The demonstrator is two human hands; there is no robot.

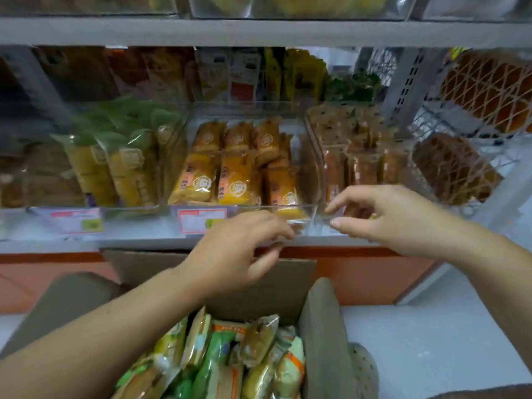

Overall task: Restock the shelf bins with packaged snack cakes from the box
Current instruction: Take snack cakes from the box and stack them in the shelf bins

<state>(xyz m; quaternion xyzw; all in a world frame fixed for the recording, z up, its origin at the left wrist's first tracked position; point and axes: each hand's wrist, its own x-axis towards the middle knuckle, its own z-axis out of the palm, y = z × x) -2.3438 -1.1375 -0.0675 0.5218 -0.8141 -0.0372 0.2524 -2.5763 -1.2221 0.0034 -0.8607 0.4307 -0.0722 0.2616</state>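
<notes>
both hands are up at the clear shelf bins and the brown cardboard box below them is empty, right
No. The head view shows the brown cardboard box is not empty: it is packed with green and orange plastic-wrapped snack cakes. The left hand and right hand are indeed up at the clear plastic shelf bins.

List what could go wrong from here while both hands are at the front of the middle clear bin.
1. The left hand and right hand are at the front rim of the middle bin. Pulled too far, it could tip off the shelf edge and spill its orange packets.
2. The open box sits right below, so a dropped bin may crush the boxed packets.
</notes>
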